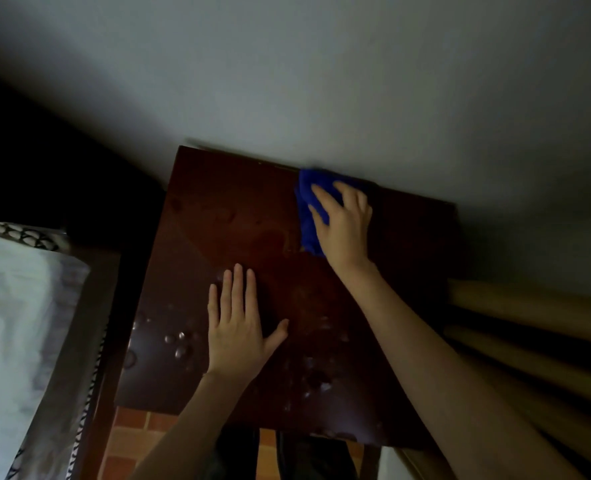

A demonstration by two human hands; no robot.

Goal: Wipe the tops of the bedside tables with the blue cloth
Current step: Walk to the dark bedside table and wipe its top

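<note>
Right hand (344, 225) reaches to far edge of bedside table (217, 216), fingers curled over blue cloth (309, 209); left hand (236, 327) flat, fingers straight, palm down

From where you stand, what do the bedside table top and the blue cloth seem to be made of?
The bedside table top looks like dark reddish-brown wood or veneer with a glossy sealed finish: water droplets bead on it and catch the light. The blue cloth looks like soft, plush fabric, possibly microfibre: it bunches thickly under the right hand.
</note>
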